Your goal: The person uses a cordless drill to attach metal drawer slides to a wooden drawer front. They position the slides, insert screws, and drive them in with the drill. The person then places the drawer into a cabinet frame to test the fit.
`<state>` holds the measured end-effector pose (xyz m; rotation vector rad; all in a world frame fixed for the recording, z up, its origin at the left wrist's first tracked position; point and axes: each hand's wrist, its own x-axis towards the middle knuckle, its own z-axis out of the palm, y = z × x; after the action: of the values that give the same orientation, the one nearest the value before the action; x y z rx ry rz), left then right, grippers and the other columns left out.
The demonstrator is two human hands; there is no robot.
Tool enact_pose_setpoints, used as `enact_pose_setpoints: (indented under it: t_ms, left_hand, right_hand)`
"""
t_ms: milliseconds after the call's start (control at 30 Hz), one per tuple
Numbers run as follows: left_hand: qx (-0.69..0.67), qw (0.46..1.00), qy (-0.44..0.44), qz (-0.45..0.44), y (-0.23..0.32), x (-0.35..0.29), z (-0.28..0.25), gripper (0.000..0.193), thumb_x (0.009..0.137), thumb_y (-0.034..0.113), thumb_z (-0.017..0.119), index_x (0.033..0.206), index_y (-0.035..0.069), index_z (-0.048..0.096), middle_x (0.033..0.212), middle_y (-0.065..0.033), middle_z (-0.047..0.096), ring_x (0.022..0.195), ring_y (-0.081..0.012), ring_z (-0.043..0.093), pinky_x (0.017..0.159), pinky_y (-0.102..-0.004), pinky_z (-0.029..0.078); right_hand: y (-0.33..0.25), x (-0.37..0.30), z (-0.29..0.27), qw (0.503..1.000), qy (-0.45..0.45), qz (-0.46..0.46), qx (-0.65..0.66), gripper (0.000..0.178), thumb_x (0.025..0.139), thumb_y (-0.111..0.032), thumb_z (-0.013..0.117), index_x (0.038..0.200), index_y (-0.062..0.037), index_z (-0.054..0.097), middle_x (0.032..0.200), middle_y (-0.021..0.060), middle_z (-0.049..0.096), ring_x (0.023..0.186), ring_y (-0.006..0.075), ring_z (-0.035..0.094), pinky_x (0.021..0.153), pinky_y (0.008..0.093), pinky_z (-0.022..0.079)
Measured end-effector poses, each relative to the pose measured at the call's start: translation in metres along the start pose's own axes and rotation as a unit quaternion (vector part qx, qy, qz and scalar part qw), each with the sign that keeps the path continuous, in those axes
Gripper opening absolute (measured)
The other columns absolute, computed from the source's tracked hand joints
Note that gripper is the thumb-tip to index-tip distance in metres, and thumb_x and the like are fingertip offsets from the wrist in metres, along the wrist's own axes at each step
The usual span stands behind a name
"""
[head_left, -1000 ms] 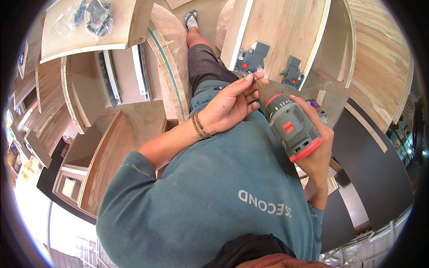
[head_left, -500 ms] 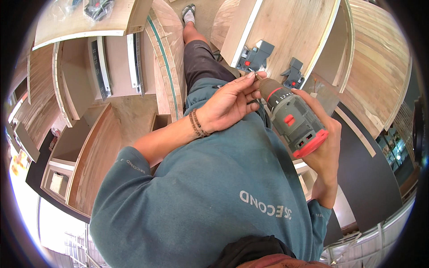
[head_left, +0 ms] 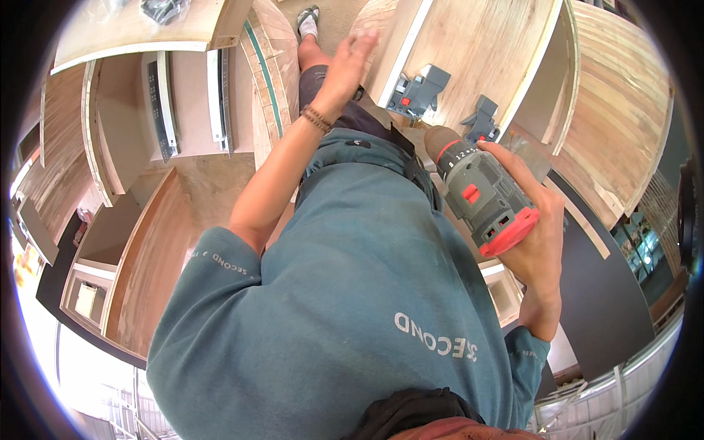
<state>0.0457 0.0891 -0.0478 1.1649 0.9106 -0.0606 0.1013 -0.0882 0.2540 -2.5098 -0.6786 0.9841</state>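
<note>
Inside the open wooden cabinet (head_left: pixel 125 103) at left, two slides (head_left: pixel 218 99) are mounted. Right of centre, the drill (head_left: pixel 480 194) is gripped in the right hand (head_left: pixel 544 227). At upper centre the left hand (head_left: pixel 345 73) is raised, fingers extended but blurred — whether anything is pinched cannot be told. The clear bag (head_left: pixel 167 10) with dark contents (head_left: pixel 156 9) is cropped at upper left.

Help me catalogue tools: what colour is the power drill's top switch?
Red switch, clearest in the head view.

Lettering (head_left: pixel 435 338) on shirt (head_left: pixel 345 271), numerals (head_left: pixel 460 160) on drill (head_left: pixel 493 194)
</note>
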Motion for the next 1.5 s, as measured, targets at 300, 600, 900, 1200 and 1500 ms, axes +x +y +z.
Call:
enact_pose_setpoints:
  t_ms: [300,600,900,1200,1500]
  left_hand:
    - [-0.038,0.998,-0.056,-0.012,-0.004,-0.003,0.026,0.089,0.095,0.073,0.052,0.119,-0.010,0.068,0.109,-0.0203,0.072,0.102,-0.0247,0.067,0.093,-0.0326,0.049]
    - [-0.050,0.998,-0.029,0.001,-0.008,-0.007,0.032,0.086,0.095,0.071,0.051,0.118,-0.010,0.069,0.105,-0.0196,0.073,0.098,-0.0237,0.068,0.089,-0.0329,0.049]
    - [-0.050,0.999,-0.003,0.010,-0.005,-0.010,0.034,0.082,0.095,0.070,0.051,0.113,-0.008,0.072,0.100,-0.0192,0.074,0.094,-0.0242,0.069,0.087,-0.0342,0.050]
    - [-0.056,0.998,0.004,0.005,-0.010,-0.010,0.035,0.080,0.095,0.069,0.052,0.108,-0.007,0.072,0.095,-0.0200,0.074,0.090,-0.0243,0.068,0.084,-0.0356,0.049]
    - [-0.074,0.997,0.015,0.018,-0.005,-0.015,0.037,0.078,0.096,0.067,0.054,0.102,-0.008,0.073,0.087,-0.0169,0.073,0.082,-0.0225,0.066,0.079,-0.0355,0.049]
  right_hand:
    - [-0.005,0.003,-0.006,1.000,-0.008,0.002,-0.003,0.064,0.063,-0.008,0.085,0.125,-0.0096,0.067,0.101,0.0139,0.075,0.089,0.0316,0.075,0.077,0.0342,0.056]
    - [-0.013,0.010,-0.011,0.998,-0.022,0.003,-0.060,0.056,0.065,-0.009,0.081,0.120,-0.0102,0.069,0.091,0.0145,0.073,0.079,0.0342,0.071,0.073,0.0331,0.054]
    - [-0.019,0.019,-0.018,0.996,-0.045,0.004,-0.082,0.052,0.064,-0.007,0.079,0.115,-0.0101,0.069,0.085,0.0139,0.072,0.074,0.0364,0.068,0.070,0.0331,0.053]
    - [-0.017,0.021,-0.013,0.993,-0.025,-0.023,-0.113,0.050,0.064,-0.007,0.081,0.113,-0.0113,0.069,0.084,0.0133,0.072,0.074,0.0352,0.069,0.069,0.0342,0.053]
    - [-0.021,0.024,-0.011,0.993,-0.032,-0.014,-0.113,0.049,0.064,-0.007,0.081,0.111,-0.0118,0.069,0.083,0.0124,0.072,0.074,0.0362,0.069,0.068,0.0344,0.053]
